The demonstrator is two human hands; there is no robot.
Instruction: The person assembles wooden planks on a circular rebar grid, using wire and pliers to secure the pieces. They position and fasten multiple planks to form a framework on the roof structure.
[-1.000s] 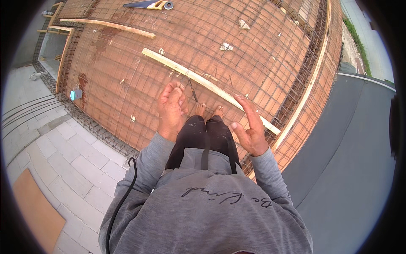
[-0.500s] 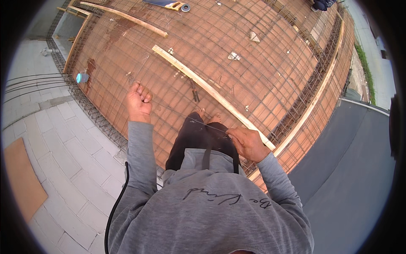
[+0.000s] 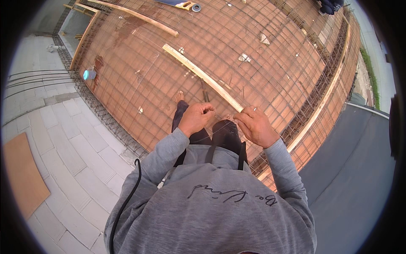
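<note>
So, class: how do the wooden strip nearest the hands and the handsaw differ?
The wooden strip is pale throughout; the handsaw has a bluish blade and yellow handle. The wooden strip runs behind the right hand; the handsaw lies farther off, cut by the picture's top edge. Both lie over the metal mesh.

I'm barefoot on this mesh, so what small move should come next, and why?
Perhaps steady your left foot first: it's bare, over steel mesh, with a dark tool nearby, while your left hand and right hand are both up off it.

Hands (image 3: 196, 119) now closer together, left foot (image 3: 180, 96) farther from right foot (image 3: 227, 117).
</note>
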